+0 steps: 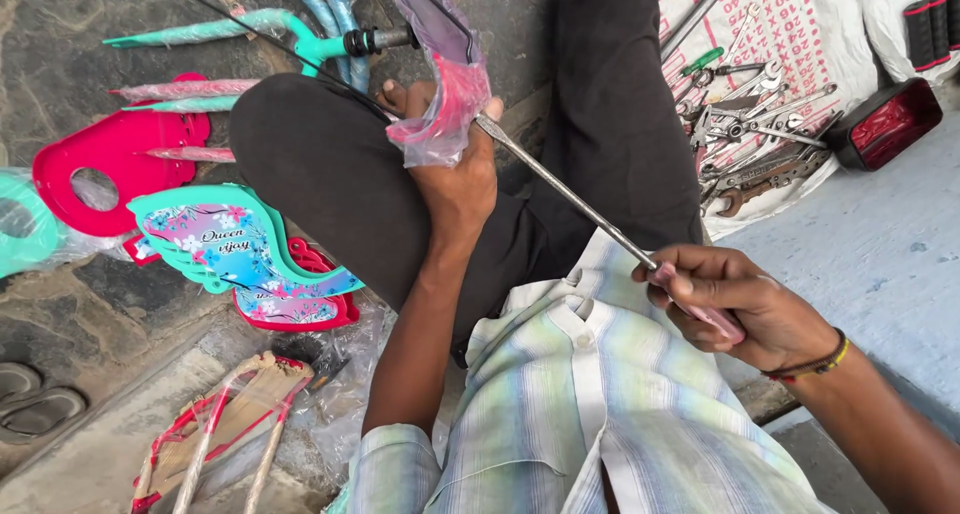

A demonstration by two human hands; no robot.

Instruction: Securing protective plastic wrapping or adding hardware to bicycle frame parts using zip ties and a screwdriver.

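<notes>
The left hand point(455, 174) was closed around a pink bicycle part wrapped in clear plastic point(445, 84), its fingers point(400, 96) clamped on the lower end of the wrap and pressing it against the person's black-trousered knee point(330, 164). The right hand point(735, 299) gripped the pale pink handle of a long screwdriver point(580, 206), fingers folded tight about it; the steel shaft ran from that hand up to the wrapped part, its tip meeting the plastic just beside the left thumb.

Above the wrapped part lay a teal bicycle frame piece point(300, 34) with a dark threaded end. Left of the wrapped part, on the stone floor point(60, 64), sat a pink plastic chain guard point(110, 159), and below that a teal and pink guard with a flower print point(235, 244), lying on another pink one. Further down from the wrapped part, a plastic-wrapped red bundle with pale rods point(225, 429) lay on the floor. Well to the right of the wrapped part, a heap of spanners point(760, 124) rested on a printed cloth point(800, 24), with a red tail lamp point(885, 122) just beside them.
</notes>
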